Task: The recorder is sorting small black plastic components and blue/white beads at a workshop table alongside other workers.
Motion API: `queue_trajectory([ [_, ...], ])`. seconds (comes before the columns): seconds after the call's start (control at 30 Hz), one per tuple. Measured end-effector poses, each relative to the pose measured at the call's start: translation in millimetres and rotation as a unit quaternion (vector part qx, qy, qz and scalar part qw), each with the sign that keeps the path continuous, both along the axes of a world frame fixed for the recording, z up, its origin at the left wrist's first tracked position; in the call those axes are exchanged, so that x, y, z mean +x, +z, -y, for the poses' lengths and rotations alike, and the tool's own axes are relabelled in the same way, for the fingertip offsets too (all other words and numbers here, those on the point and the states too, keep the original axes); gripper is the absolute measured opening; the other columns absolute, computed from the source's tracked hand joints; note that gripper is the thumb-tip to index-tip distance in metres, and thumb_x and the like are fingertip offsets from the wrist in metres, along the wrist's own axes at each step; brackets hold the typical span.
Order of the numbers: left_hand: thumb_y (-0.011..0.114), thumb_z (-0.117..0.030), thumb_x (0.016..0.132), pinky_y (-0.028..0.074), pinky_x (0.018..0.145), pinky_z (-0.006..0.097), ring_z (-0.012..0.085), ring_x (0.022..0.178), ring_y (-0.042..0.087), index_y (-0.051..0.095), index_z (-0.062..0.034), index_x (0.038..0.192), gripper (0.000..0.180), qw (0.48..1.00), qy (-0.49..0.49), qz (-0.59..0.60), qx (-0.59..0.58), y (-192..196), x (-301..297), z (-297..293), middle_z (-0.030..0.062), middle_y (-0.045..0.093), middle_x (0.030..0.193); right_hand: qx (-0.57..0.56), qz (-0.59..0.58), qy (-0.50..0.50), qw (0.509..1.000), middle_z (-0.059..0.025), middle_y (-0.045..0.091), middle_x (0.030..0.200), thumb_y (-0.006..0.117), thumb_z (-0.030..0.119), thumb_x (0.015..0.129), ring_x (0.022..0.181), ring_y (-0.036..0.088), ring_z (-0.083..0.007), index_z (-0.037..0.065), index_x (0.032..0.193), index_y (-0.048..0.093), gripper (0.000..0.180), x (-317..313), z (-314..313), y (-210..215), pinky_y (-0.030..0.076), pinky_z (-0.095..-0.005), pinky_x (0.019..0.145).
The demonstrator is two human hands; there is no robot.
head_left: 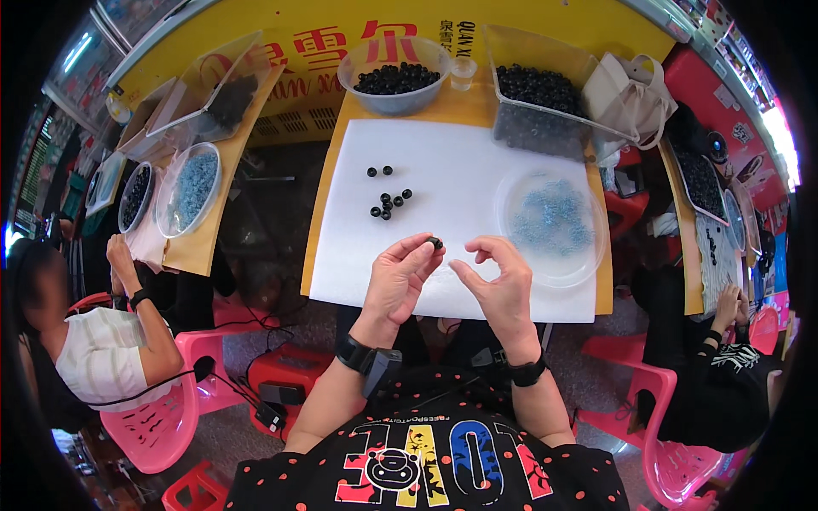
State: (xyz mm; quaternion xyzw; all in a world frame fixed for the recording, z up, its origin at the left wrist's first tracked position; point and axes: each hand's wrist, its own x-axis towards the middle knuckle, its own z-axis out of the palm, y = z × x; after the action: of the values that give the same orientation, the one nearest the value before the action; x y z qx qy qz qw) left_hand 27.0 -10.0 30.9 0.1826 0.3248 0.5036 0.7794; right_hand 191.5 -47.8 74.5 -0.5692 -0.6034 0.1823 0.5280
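My left hand (399, 277) pinches a round black bead (435, 243) between thumb and fingertips, above the near part of a white foam sheet (358, 247). Just to its right, my right hand (501, 285) is curved, thumb and forefinger apart, and I see nothing between them. Beyond my left hand lie several loose black beads (387, 203), with a separate pair (379, 171) farther back. On the sheet's right side rests a shallow clear round tray (514, 247) holding small pale-blue translucent pieces (554, 220), too small to make out exactly.
At the table's back stand a clear bowl (354, 83) of black beads, a small clear cup (463, 73) and a rectangular plastic bin (545, 132) with more beads. A cream bag (626, 102) sits beside the bin. People sit at side tables on pink chairs (158, 426).
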Motion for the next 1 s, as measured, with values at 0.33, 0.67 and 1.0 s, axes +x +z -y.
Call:
queue_trajectory([
  [0.33, 0.065, 0.0, 0.093, 0.057, 0.091, 0.032, 0.0183, 0.097, 0.068, 0.066, 0.0011, 0.113, 0.02, 1.0, -0.022, -0.02, 0.009, -8.5, 1.3, 5.2, 0.0102, 0.069, 0.106, -0.009, -0.005, 0.031, 0.999, -0.0084, 0.071, 0.092, 0.076, -0.002, 0.078, 0.072, 0.064, -0.0156, 0.003, 0.096, 0.072, 0.019, -16.5, -5.7, -16.4, 0.053, -0.0284, 0.067],
  [0.67, 0.064, -0.006, 0.097, 0.056, 0.082, 0.029, 0.014, 0.087, 0.066, 0.067, 0.0012, 0.109, 0.015, 0.997, -0.077, -0.031, 0.002, -18.1, 5.4, 10.7, 0.0071, 0.069, 0.097, -0.178, -0.228, 0.035, 0.957, -0.0006, 0.066, 0.075, 0.074, 0.004, 0.08, 0.066, 0.059, -0.0057, -0.001, 0.088, 0.07, 0.01, -10.5, 2.8, -36.7, 0.047, -0.0214, 0.06],
  [1.0, 0.065, -0.012, 0.098, 0.056, 0.079, 0.025, 0.0136, 0.087, 0.065, 0.065, 0.0008, 0.115, 0.021, 0.998, -0.006, -0.057, 0.003, -22.1, -22.1, -4.5, 0.0069, 0.068, 0.1, -0.169, -0.158, -0.01, 0.973, -0.0059, 0.07, 0.082, 0.073, 0.004, 0.082, 0.069, 0.063, -0.0128, -0.002, 0.093, 0.069, 0.013, 17.4, 11.4, -44.4, 0.051, -0.0272, 0.066],
])
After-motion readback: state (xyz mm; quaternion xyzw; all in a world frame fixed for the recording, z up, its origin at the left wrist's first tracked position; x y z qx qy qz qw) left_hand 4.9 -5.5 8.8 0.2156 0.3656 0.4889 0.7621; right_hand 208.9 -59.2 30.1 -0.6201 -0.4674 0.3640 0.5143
